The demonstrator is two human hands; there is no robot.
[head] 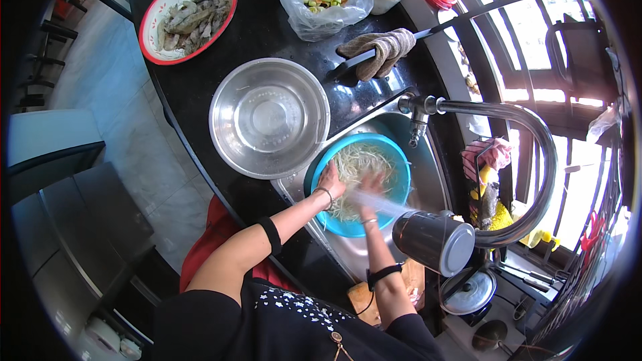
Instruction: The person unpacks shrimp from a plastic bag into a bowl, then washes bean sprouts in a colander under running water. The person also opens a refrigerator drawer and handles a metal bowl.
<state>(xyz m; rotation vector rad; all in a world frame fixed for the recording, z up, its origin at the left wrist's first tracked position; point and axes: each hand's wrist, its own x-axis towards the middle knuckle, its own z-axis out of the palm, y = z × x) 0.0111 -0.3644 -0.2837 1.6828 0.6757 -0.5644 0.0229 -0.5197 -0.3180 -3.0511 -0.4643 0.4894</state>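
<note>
A turquoise plastic basin [404,160] stands in the stainless steel sink [435,165]. Pale, thin bean sprouts [362,156] fill much of it. Against the left side of the sprouts, my left hand [332,181] rests with its fingers extended. My right hand [370,188] is among the sprouts too, blurred by motion, so its grip is unclear. Water [383,203] sprays from a grey cylindrical tap attachment [426,240] over my right hand and the sprouts. The attachment hangs on a curved metal faucet [549,160] beside the basin.
A steel bowl [271,115] sits left of the sink on the black counter [256,25]. Further back are a red-rimmed bowl [145,35] of shrimp and a plastic bag [313,27] of vegetable scraps. A cloth glove [386,52] hangs on a bar. A cutting board [362,303] lies near my right forearm.
</note>
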